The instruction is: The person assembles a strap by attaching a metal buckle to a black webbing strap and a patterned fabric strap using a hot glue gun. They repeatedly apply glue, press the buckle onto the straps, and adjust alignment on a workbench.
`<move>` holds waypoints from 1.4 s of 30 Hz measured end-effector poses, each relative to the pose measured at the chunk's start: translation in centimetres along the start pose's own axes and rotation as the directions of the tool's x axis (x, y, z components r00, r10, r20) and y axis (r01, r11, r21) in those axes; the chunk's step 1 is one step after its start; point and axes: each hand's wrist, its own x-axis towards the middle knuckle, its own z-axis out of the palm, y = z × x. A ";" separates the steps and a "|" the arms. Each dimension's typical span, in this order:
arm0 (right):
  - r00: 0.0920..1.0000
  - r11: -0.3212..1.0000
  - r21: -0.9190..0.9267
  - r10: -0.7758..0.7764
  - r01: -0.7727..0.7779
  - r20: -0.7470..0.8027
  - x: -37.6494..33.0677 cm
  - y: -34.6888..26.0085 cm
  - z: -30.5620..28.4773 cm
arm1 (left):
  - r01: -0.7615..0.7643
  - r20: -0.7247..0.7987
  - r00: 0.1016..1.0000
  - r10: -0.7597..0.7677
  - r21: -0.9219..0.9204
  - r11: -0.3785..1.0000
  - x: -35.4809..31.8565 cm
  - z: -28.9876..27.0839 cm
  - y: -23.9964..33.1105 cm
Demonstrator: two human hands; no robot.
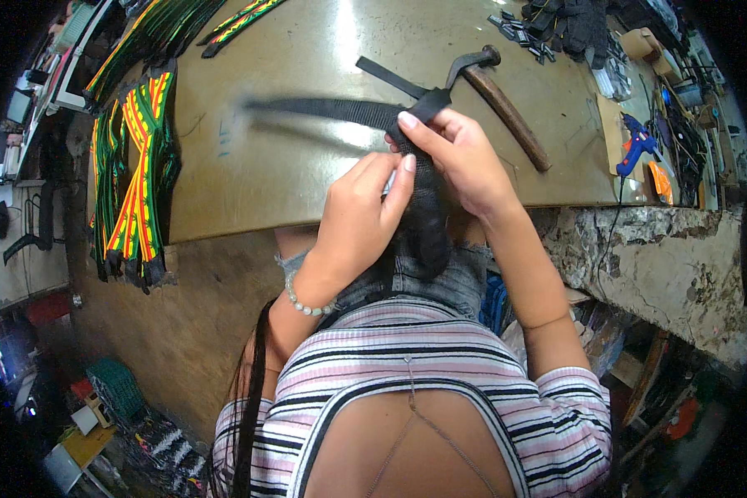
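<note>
Your left hand [361, 214]: thumb and fingers bent in a pinch at the edge of a black strap [423, 178]; finer fingertip contact hidden. Your right hand [471, 162]: thumb laid over the same strap, fingers curled behind, pinching it just above the left. The strap: one, held at the table's near edge, a blurred length reaching left over the table [249, 187], a thicker part hanging over your lap. Hammer [510, 120]: one, wooden handle, lying beyond your right hand. Patterned straps [141, 174]: one bundle, draped over the left edge. Glue gun [637, 148]: one, blue, far right.
</note>
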 end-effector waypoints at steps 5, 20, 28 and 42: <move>0.976 0.979 -0.140 0.168 -0.149 0.136 1.0 -0.5 -1.0 | -0.120 -0.115 0.984 0.136 0.138 0.983 0.1 -1.9 -0.4; 0.803 0.476 -0.651 -0.416 0.592 0.426 3.3 -3.0 -0.5 | 0.141 -0.215 0.973 -0.084 0.265 0.954 1.8 -0.2 -4.6; 0.919 0.489 -0.806 -0.359 0.333 0.162 3.2 2.6 1.3 | 0.041 -0.191 0.982 0.006 0.242 0.970 2.0 0.2 -5.5; 0.790 0.138 -0.885 -0.527 0.444 0.314 -2.7 3.5 1.8 | 0.064 -0.100 0.995 -0.031 0.350 0.935 1.6 0.5 -4.8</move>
